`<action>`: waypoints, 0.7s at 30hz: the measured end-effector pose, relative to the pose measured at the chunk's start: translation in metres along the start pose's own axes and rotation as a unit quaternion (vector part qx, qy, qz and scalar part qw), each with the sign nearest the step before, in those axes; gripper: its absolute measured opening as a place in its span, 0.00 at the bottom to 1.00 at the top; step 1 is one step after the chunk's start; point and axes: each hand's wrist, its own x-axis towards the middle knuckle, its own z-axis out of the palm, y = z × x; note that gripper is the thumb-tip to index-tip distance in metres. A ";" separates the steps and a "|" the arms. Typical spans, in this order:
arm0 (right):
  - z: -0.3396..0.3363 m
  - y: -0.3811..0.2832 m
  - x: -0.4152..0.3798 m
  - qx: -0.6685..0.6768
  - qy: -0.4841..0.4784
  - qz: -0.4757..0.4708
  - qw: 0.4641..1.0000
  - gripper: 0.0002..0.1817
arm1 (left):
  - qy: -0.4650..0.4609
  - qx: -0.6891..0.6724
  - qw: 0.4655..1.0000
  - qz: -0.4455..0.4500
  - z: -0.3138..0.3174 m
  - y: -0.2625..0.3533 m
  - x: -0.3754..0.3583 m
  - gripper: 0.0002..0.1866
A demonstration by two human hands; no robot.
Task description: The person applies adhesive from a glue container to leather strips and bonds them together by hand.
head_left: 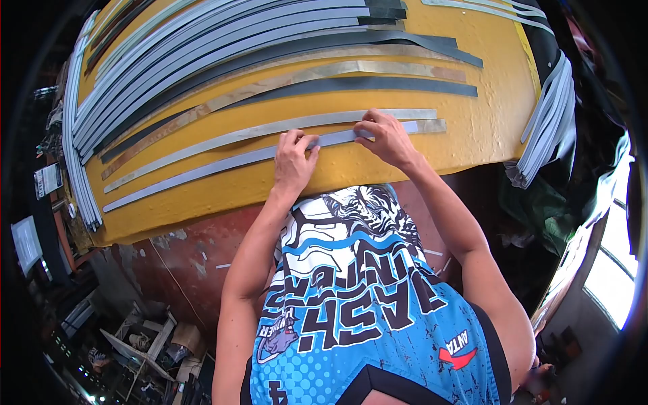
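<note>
A long, narrow light-grey strip [223,165] lies along the near side of the yellow table. My left hand [295,160] has curled fingers and thumb closed on this strip near its middle. Farther right, my right hand [385,138] pinches the same strip, its fingertips at the edge. Just beyond it runs a pale tan-grey strip [270,125], close to my right fingers. The light-grey strip's right end overlaps a duller strip end [432,125]. Whatever is under my fingertips is hidden.
The yellow table [493,135] carries a dark strip [378,84], a brown-tan strip [283,82] and several grey strips [223,47] farther back. A bundle of strips [550,101] hangs over the right edge; more strips [71,148] hang at the left. A wooden frame [145,344] stands below left.
</note>
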 end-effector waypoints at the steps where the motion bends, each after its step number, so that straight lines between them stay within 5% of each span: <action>1: 0.000 0.000 0.000 0.001 0.000 0.000 1.000 0.11 | -0.001 0.000 1.000 0.000 0.000 0.000 0.000 0.12; 21: 0.001 0.000 -0.001 -0.002 0.009 0.002 1.000 0.10 | -0.003 0.039 0.999 0.027 0.003 0.011 0.003 0.12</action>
